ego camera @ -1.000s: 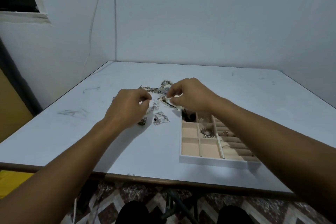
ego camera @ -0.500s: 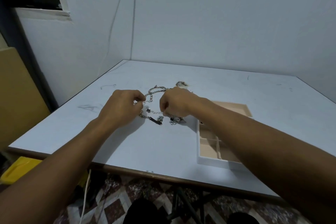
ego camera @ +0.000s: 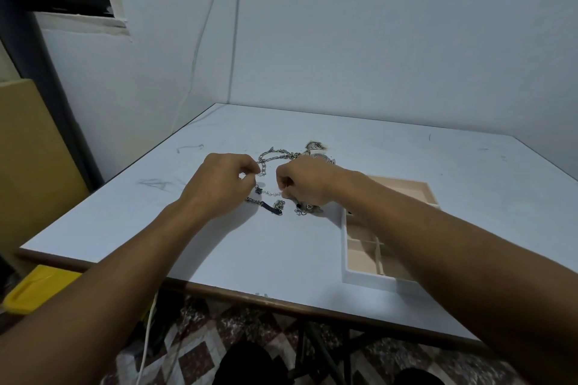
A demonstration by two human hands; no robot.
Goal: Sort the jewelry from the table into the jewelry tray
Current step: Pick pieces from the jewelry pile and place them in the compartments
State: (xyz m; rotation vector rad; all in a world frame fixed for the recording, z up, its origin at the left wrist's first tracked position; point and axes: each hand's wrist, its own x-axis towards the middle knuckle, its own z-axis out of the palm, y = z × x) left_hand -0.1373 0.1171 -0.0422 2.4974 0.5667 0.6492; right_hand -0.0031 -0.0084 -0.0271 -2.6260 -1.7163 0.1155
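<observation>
Jewelry tangle of silver chains (ego camera: 272, 156) is lying around the middle of the white tabletop (ego camera: 275, 256), a little toward the far edge, and both bare hands are working right over it. The left hand (ego camera: 222, 186) is curling its fingers in, with thumb and forefinger pinching one end of a short strand of small white beads (ego camera: 271, 193), right by a dark charm on it. The right hand (ego camera: 306, 182) is matching it at the other end, fingers bunched tight and pinching the strand, which is stretching between the two hands. Whether it is clearing the surface, I cannot tell. Just in front of it, a silver chain piece with a dark strap (ego camera: 269, 208) is resting flat on the tabletop, and a small cluster of silver links (ego camera: 304, 212) is peeking out beneath the right hand. A brownish lump of jewelry (ego camera: 316, 145) is sitting farther back. The white jewelry tray with beige compartments (ego camera: 369, 279) is sitting near the front edge toward the right side, with the right forearm crossing over it and hiding much of it. Below the front edge, a yellow plastic object (ego camera: 34, 288) is showing at the left, and a thin white cable (ego camera: 146, 341) is hanging over the patterned floor.
</observation>
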